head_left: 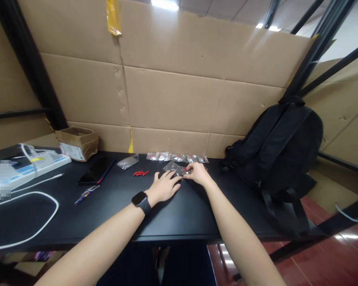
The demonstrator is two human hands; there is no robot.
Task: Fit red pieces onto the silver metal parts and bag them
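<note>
Near the middle of the black table (179, 218), my left hand (164, 186) lies with its fingers spread over the lower edge of a clear plastic bag (171, 167). Just right of it, my right hand (197, 174) is closed in a pinch on a small item with some red on it, at the bag's right side; the fingers hide most of it. Behind both hands is a row of several clear packets (177, 157) with shiny and red contents. Red cords (141, 173) lie left of my left hand, with another clear bag (128, 161) behind them.
A black backpack (282, 147) stands at the right. On the left are a phone (98, 170), keys (88, 194), an open cardboard box (79, 143), a power strip (32, 169) and a looping white cable (55, 214). A cardboard wall (173, 103) closes off the back.
</note>
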